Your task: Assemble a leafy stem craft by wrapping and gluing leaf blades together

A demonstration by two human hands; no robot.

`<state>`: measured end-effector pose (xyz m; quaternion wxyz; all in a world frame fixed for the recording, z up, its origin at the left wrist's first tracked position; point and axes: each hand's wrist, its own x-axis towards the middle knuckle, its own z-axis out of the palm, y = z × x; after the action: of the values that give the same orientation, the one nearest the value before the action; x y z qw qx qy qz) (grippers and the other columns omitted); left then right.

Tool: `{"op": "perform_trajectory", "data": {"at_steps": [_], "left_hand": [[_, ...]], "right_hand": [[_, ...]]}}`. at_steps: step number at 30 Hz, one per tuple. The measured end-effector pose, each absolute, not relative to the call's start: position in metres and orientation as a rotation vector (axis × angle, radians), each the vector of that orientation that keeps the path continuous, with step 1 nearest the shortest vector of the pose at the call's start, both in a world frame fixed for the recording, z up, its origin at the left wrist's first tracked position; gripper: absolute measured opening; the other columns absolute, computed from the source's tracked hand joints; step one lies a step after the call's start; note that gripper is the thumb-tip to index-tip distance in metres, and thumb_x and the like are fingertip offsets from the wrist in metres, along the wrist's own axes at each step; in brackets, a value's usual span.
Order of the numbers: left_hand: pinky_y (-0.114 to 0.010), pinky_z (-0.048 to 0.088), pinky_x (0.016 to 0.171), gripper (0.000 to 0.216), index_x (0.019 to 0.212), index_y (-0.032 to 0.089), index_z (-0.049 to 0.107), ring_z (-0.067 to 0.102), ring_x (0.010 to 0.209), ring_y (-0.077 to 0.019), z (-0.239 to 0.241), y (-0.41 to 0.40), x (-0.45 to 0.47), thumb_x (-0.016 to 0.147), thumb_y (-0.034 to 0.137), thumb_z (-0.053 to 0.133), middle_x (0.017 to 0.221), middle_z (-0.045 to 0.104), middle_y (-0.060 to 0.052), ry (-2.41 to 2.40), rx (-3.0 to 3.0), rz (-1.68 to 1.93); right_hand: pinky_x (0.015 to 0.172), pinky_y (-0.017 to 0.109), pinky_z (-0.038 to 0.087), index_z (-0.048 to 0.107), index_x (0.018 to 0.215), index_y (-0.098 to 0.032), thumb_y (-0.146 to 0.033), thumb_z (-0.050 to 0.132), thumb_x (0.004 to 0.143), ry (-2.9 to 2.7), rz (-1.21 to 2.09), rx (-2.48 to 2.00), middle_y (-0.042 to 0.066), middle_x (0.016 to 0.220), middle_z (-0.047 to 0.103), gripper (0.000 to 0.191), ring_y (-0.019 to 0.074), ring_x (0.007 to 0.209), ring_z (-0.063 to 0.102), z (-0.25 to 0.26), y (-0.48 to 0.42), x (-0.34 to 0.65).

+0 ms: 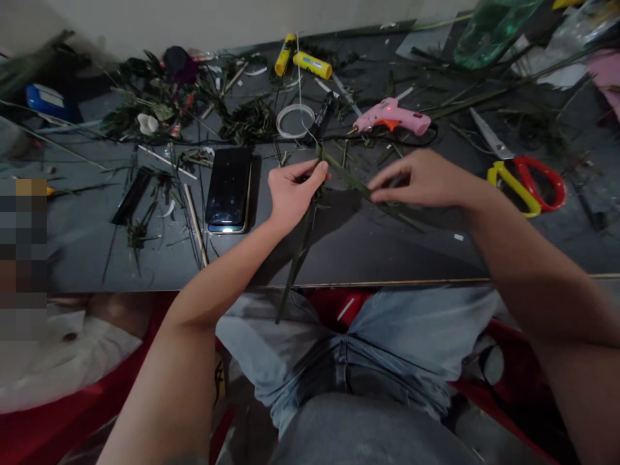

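Note:
My left hand [296,190] pinches a folded piece of long green leaf strips between thumb and fingers, just above the table. One leaf strip [295,261] hangs down from it past the table's front edge. Another leaf strip [349,175] runs off to the right, and my right hand [411,181] closes thumb and fingertips on it, its far end trailing beyond. A thin white wire [299,77] rises near the top of the folded piece; whether it is joined to the leaf is unclear. The pink glue gun [390,119] lies behind my right hand.
A phone [228,187] lies left of my left hand. Scissors [527,181] with red and yellow handles rest on the right. Behind are a wire coil [295,121], yellow tubes [312,64], leaf scraps [247,121] and a green bottle [491,32]. Another person's white clothing [62,355] shows at left.

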<state>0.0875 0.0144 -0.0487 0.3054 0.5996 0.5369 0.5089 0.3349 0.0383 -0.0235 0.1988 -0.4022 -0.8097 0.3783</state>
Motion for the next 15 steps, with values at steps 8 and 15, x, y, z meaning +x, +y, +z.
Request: {"op": "perform_trajectory", "data": {"at_steps": [8,15], "left_hand": [[-0.023,0.045,0.058,0.032,0.073,0.018,0.076,0.063,0.065,-0.012,-0.049,0.007,0.09,0.088,0.044,0.067,0.067,0.07,0.001,1.404,1.677,1.279],[-0.025,0.047,0.057,0.033,0.07,0.019,0.074,0.063,0.063,-0.0131,-0.051,0.009,0.092,0.087,0.046,0.069,0.061,0.067,0.0,1.42,1.634,1.328]], "right_hand": [[0.057,0.032,0.042,0.073,0.08,-0.021,-0.062,0.074,0.083,-1.893,0.986,-1.12,0.004,0.072,0.067,0.041,0.0176,0.066,0.058,-0.032,0.048,0.266],[0.055,0.033,0.036,0.071,0.073,-0.021,-0.061,0.075,0.081,-1.922,0.951,-1.132,0.003,0.064,0.062,0.042,0.0141,0.056,0.048,-0.045,0.036,0.278]]}}
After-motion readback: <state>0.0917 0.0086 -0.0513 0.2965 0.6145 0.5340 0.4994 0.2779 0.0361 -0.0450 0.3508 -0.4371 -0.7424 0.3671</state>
